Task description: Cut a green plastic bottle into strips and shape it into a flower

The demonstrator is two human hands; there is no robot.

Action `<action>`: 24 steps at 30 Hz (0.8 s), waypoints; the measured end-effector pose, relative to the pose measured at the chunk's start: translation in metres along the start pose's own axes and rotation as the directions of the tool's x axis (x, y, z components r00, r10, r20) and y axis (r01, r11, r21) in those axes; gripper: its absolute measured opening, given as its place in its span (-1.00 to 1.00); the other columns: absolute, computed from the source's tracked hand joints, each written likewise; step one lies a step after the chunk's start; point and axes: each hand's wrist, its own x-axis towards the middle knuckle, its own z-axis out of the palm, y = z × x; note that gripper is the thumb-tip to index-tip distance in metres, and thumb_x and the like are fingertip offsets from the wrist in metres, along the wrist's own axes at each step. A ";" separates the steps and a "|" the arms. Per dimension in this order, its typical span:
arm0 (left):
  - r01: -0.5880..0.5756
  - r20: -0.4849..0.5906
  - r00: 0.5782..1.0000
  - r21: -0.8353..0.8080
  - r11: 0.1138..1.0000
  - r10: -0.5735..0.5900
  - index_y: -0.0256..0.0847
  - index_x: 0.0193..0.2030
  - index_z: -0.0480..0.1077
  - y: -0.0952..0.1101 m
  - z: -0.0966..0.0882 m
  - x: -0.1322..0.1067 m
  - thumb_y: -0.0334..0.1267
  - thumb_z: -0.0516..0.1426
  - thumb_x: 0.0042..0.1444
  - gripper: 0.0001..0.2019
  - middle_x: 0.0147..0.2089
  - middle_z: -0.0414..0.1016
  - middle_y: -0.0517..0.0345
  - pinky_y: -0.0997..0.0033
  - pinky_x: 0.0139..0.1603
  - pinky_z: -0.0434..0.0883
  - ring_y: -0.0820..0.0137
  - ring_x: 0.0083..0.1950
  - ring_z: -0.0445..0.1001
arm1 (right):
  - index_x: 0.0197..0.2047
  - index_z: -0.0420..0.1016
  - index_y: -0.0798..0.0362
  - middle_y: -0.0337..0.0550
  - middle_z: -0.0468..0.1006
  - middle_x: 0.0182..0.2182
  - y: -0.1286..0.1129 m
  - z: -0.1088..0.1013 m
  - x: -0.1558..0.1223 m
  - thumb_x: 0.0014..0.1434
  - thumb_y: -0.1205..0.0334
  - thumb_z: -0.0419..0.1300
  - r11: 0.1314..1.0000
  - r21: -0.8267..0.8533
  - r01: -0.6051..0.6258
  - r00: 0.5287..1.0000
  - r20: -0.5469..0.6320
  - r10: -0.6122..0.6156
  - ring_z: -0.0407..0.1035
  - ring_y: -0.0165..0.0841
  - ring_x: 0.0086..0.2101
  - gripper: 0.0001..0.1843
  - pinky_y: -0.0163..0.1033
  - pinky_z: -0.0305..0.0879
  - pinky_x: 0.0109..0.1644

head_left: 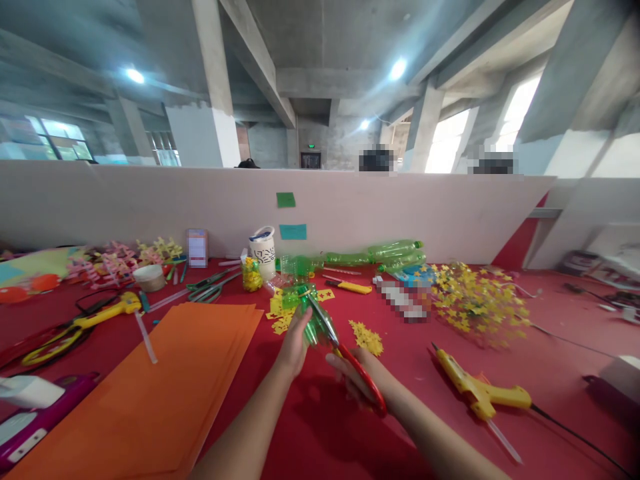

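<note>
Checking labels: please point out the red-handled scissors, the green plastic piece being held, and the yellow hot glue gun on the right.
Red-handled scissors (pixel 351 361): head view, red handle.
Green plastic piece (pixel 311 328): head view, its side.
Yellow hot glue gun (pixel 471 387): head view, its body.

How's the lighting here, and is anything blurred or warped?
In the head view, the ceiling lights flare and the right-side windows wash out; in the head view, a soft shadow darkens the red tabletop near the scissors; in the head view, edges look stretched and smeared, the yellow star cluster blurry.
</note>
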 end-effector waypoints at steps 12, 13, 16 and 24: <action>-0.027 -0.114 0.993 -0.103 0.994 0.015 -0.30 -0.18 0.43 0.035 -0.017 0.018 -0.17 0.09 0.12 -0.75 -0.26 0.56 -0.02 0.27 -0.25 0.49 0.26 -0.23 0.54 | -0.65 0.31 0.10 -0.31 0.25 -0.84 0.011 -0.001 0.001 0.00 -0.34 0.07 0.993 -0.117 -0.023 0.995 0.093 0.034 0.17 -0.49 -0.81 -0.38 -0.41 0.04 -0.72; -0.022 -0.115 0.993 -0.122 0.992 0.008 -0.30 -0.18 0.44 0.036 -0.017 0.018 -0.16 0.07 0.14 -0.74 -0.27 0.56 -0.03 0.24 -0.25 0.49 0.25 -0.24 0.54 | -0.64 0.32 0.10 -0.30 0.26 -0.82 0.011 0.000 0.000 -0.01 -0.35 0.07 0.987 -0.158 -0.032 0.996 0.076 0.045 0.17 -0.49 -0.79 -0.37 -0.41 0.03 -0.72; -0.023 -0.115 0.993 -0.190 0.982 0.001 -0.29 -0.19 0.44 0.038 -0.017 0.018 -0.12 0.04 0.15 -0.72 -0.28 0.56 -0.06 0.16 -0.25 0.50 0.21 -0.25 0.54 | -0.57 0.36 0.12 -0.28 0.32 -0.72 0.010 0.000 -0.002 -0.03 -0.36 0.09 0.965 -0.261 0.027 0.999 0.030 -0.019 0.20 -0.51 -0.72 -0.38 -0.42 -0.01 -0.67; -0.031 -0.140 0.990 -0.277 0.960 -0.009 -0.29 -0.30 0.41 0.047 -0.014 0.016 -0.27 0.11 0.08 -0.87 -0.32 0.54 -0.01 0.26 -0.22 0.49 0.28 -0.27 0.54 | -0.59 0.19 0.08 -0.32 0.19 -0.72 0.000 -0.011 -0.012 0.01 -0.40 0.00 0.918 -0.375 0.131 0.990 0.105 -0.098 0.11 -0.52 -0.65 -0.36 -0.42 -0.06 -0.62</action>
